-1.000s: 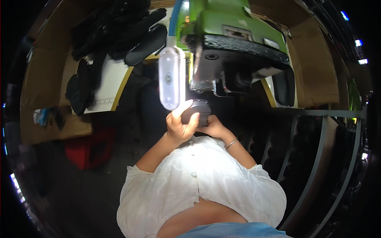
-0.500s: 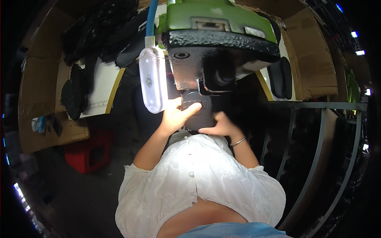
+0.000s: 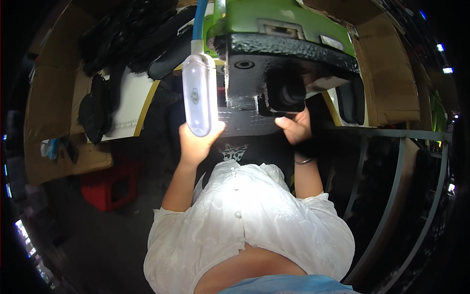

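Note:
A dark grey shoe sole (image 3: 247,122) with fine lines across it lies crosswise under the head of a green and black machine (image 3: 290,24). My left hand (image 3: 196,143) grips its left end, thumb on top; the lit lamp hides part of this hand. At the other end my right hand (image 3: 297,129) is closed on the sole, its thumb along the near edge and its fingers partly hidden by the machine. The machine's black lower part covers the sole's far edge.
A long white lamp (image 3: 199,98) hangs from a blue tube just left of the machine. Black soles (image 3: 350,98) lie on the white board at right, with a dark pile (image 3: 127,39) at left. Cardboard walls (image 3: 391,83), a metal rail (image 3: 401,133) and a red stool (image 3: 110,188) stand around.
The sole has turned from pointing toward me to lying crosswise. My hands have moved apart, with the right one farther forward and up beside the machine. The whole view has shifted slightly.

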### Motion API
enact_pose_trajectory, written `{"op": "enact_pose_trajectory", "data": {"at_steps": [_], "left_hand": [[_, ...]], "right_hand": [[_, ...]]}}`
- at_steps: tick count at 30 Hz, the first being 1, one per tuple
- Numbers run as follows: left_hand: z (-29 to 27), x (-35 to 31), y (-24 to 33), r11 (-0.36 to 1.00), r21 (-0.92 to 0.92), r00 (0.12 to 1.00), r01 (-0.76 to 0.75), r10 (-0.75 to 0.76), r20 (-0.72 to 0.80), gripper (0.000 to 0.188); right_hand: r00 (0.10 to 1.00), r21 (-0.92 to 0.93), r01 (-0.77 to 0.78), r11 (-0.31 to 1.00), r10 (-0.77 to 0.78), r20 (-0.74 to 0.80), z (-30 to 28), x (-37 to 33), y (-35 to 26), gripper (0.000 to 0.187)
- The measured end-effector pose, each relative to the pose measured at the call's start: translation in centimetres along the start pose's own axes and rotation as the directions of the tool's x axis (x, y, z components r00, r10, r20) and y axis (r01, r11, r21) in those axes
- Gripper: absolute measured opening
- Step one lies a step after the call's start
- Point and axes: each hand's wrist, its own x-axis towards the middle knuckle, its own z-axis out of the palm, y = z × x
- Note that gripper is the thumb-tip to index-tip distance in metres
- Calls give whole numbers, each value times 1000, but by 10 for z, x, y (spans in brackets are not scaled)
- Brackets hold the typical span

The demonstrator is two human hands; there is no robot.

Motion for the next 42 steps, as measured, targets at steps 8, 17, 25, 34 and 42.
{"op": "enact_pose_trajectory", "data": {"at_steps": [8,17,25,34,42], "left_hand": [[-56,15,-17,998,42,993,-50,45,110,28],[44,0,-23,999,36,981,28,-34,192,34],[68,-6,-22,832,-547,993,95,-41,111,31],[24,1,-22,994,-93,997,-54,58,41,26],[-50,3,-35,993,-114,999,-20,25,35,38]], "right_hand": [[979,-451,192,871,-140,147,52,9,19,43],[985,-403,34,915,38,170,46,12,17,45],[834,-542,-405,736,540,110,-37,-23,17,31],[999,-293,-29,956,39,27,-21,-6,-20,25],[979,-417,126,900,-45,198,51,16,2,61]]}}
